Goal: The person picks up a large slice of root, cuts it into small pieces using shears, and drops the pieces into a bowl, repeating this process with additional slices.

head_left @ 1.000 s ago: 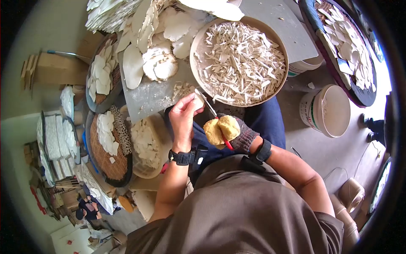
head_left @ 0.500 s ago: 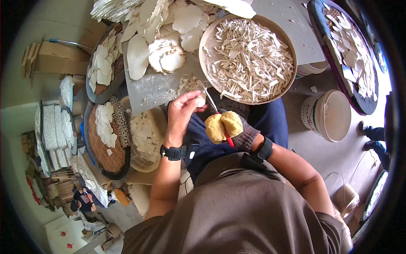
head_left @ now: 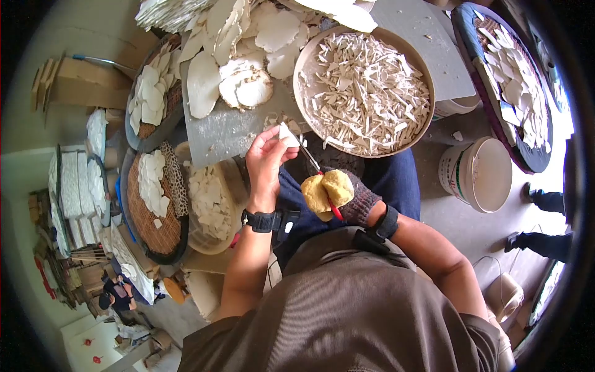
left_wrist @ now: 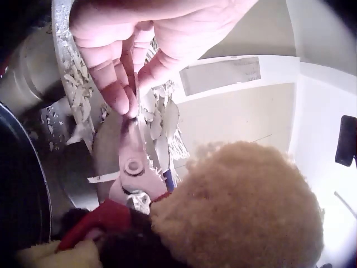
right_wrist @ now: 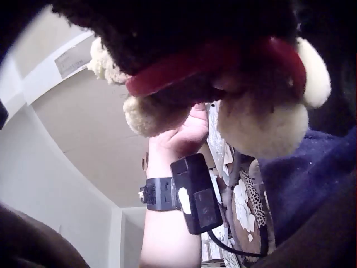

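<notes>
My bare left hand [head_left: 268, 162] pinches a small white flat piece [head_left: 287, 136] between thumb and fingers, over my lap beside the table edge. My right hand [head_left: 359, 199], in a dark knitted glove, grips scissors with red handles [head_left: 335, 211]; yellow spongy padding [head_left: 317, 194] wraps the handles. The blades point up and left to the piece. In the left wrist view, the scissors' metal pivot [left_wrist: 134, 166] shows, with the blades just below the left fingertips [left_wrist: 130, 106]. Glove and padding hide most right-hand fingers in the right wrist view.
A round tray [head_left: 426, 118] of white strips stands on the metal table [head_left: 211, 141]. Large white slices [head_left: 203, 84] lie to its left. A basket of pieces [head_left: 211, 248] is at the lower left, a white bucket [head_left: 493, 175] at the right.
The small piece stands more upright in my left fingers, turned from how it lay half a second ago. The scissors have shifted slightly. A person's legs at the far right have moved.
</notes>
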`<action>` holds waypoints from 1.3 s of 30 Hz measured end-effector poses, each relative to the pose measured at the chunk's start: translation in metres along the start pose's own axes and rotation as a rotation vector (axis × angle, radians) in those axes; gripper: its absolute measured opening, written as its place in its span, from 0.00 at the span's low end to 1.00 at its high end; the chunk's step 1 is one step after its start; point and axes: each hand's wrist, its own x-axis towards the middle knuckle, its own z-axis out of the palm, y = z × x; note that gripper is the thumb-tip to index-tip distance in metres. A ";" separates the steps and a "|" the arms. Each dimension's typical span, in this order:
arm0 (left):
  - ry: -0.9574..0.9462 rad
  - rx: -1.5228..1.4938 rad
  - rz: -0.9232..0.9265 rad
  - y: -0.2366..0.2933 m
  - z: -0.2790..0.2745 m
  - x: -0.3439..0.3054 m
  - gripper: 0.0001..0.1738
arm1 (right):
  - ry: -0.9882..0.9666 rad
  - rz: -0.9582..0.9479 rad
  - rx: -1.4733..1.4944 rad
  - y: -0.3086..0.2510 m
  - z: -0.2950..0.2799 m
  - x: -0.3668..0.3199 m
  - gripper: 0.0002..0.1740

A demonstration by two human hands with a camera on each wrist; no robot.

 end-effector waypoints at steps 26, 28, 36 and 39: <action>0.284 1.123 0.582 0.030 -0.049 0.143 0.24 | -0.010 -0.123 -0.438 -0.022 -0.016 -0.013 0.28; 0.096 0.507 0.422 0.008 -0.079 0.166 0.21 | 0.017 -0.108 -0.405 -0.022 -0.018 -0.012 0.27; -0.219 -0.085 -0.007 0.035 0.002 0.022 0.15 | 0.196 -0.011 0.478 -0.011 -0.007 -0.003 0.11; -0.189 -0.016 -0.087 0.019 0.019 0.003 0.16 | 0.208 -0.061 0.560 0.001 -0.009 -0.003 0.15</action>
